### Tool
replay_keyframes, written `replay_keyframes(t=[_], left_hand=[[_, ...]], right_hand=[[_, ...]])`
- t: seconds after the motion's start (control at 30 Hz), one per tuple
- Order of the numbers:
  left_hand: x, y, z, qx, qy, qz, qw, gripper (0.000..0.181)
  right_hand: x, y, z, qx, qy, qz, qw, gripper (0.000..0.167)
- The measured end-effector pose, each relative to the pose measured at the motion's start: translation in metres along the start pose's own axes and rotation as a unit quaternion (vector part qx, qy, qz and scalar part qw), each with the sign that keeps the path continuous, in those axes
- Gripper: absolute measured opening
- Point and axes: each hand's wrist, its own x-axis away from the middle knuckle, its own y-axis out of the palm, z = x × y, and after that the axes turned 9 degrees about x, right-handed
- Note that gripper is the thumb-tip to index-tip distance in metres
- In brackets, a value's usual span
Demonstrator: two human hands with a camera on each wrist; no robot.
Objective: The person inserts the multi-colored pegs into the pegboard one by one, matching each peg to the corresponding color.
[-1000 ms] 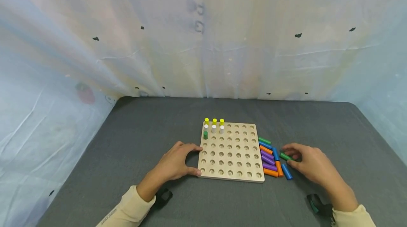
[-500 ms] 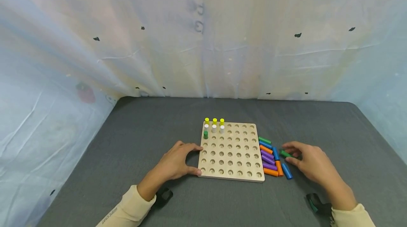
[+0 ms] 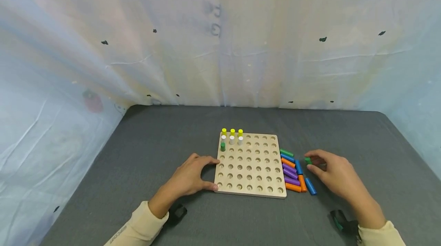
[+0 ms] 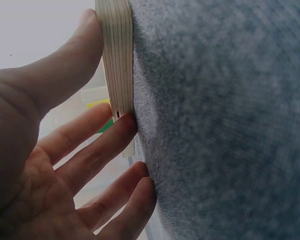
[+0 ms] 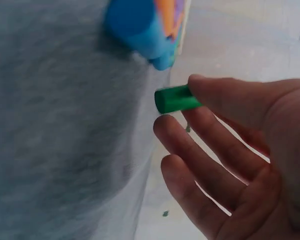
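Note:
A square wooden pegboard [image 3: 253,165] lies on the dark table, with rows of round holes. Yellow pegs [image 3: 232,131], white pegs [image 3: 232,140] and one green peg [image 3: 222,147] stand upright at its far left. My left hand [image 3: 188,175] touches the board's left edge with thumb and fingertips, fingers fairly straight. In the left wrist view, that thumb and two fingers meet the board's layered side [image 4: 117,60]. Right of the loose pegs, my right hand [image 3: 339,173] pinches a green peg [image 5: 177,99] between thumb and fingers, raised off the table.
Loose pegs lie against the board's right side: a green one [image 3: 286,152], several blue [image 3: 311,186], purple [image 3: 290,173] and orange [image 3: 293,187]. A pale curtain [image 3: 255,66] hangs behind the table's far edge and along its sides.
The green peg by my right hand lay on the table; now it is pinched, lifted and tilted up. My left hand and the board have stayed in place.

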Motion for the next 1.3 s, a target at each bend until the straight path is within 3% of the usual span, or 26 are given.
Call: replay_keyframes(t=[0.2, 0.4, 0.7, 1.03, 1.3], left_hand=[[0.001, -0.001, 0.001, 0.004, -0.002, -0.004, 1.0, 0.073], [0.0, 0.0, 0.001, 0.003, -0.001, -0.001, 1.0, 0.072], [-0.001, 0.001, 0.0, 0.001, 0.0, -0.004, 1.0, 0.073], [-0.001, 0.001, -0.001, 0.006, -0.002, -0.003, 1.0, 0.073], [-0.001, -0.001, 0.001, 0.0, -0.005, -0.01, 0.9999, 0.073]], right_hand=[[-0.009, -0.008, -0.019, 0.001, -0.026, 0.036, 0.999, 0.027], [-0.027, -0.007, -0.046, -0.021, -0.078, 0.059, 0.995, 0.026], [-0.062, 0.005, -0.079, -0.056, -0.162, 0.059, 0.9835, 0.025], [-0.084, 0.014, -0.112, -0.073, -0.194, 0.024, 0.9781, 0.027], [-0.094, 0.024, -0.131, -0.057, -0.225, 0.012, 0.9725, 0.026]])
